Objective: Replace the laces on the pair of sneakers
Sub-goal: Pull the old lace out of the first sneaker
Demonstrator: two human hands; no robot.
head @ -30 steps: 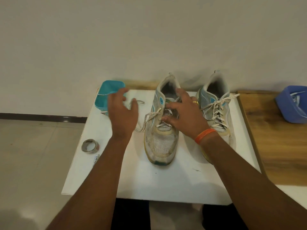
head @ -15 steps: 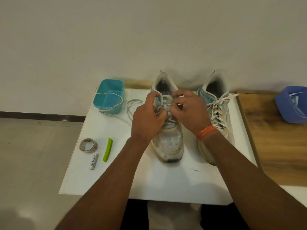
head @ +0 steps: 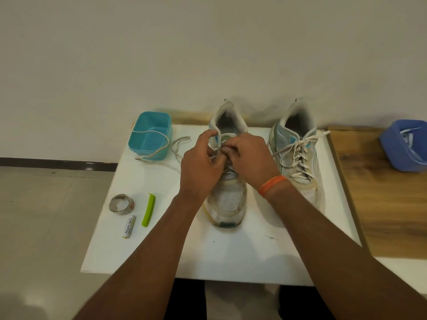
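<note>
Two worn white and light-blue sneakers stand toes toward me on a white board (head: 231, 255). Over the left sneaker (head: 227, 204) my left hand (head: 199, 168) and my right hand (head: 250, 159) meet at the eyelets, each with fingers curled and pinching its speckled lace (head: 172, 146). The lace's loose end trails left across the board and loops over the teal box. The right sneaker (head: 298, 158) is laced up, its lace ends lying loose. My hands hide the left sneaker's upper eyelets.
A teal plastic box (head: 150, 137) sits at the board's back left. A tape roll (head: 121, 202), a battery (head: 129, 227) and a green clip (head: 148, 210) lie at the left. To the right are a wooden table (head: 388, 204) and a blue tub (head: 406, 145) holding white laces.
My left hand came in from the left to the left sneaker's eyelets and joined my right hand on the lace. The sneaker shifted slightly right. Tape, battery and clip became visible.
</note>
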